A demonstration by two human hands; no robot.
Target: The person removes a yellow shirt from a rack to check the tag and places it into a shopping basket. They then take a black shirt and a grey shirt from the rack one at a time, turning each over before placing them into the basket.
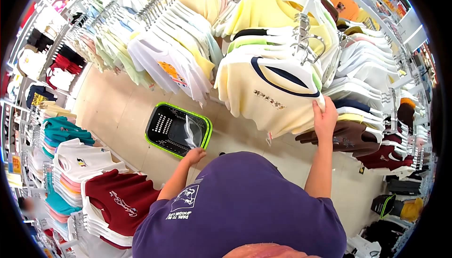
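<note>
My right hand (325, 119) is closed on the shoulder of a cream T-shirt (249, 84) with a navy neckline and small lettering on its chest. The shirt hangs on a white hanger at the front of a rack. My left hand (194, 156) is closed, low beside a black shopping basket (162, 138) with a green rim. A pale, see-through strip (190, 133) shows just beyond those fingers, over the basket. Whether the hand grips this strip I cannot make out.
Lilac-white T-shirts (157, 62) hang left of the cream one, and a brown shirt (346, 138) hangs to the right. A dark red shirt (120, 201) fronts the rack at lower left. Tiled floor (113, 98) runs between the racks. Another basket (383, 205) is at far right.
</note>
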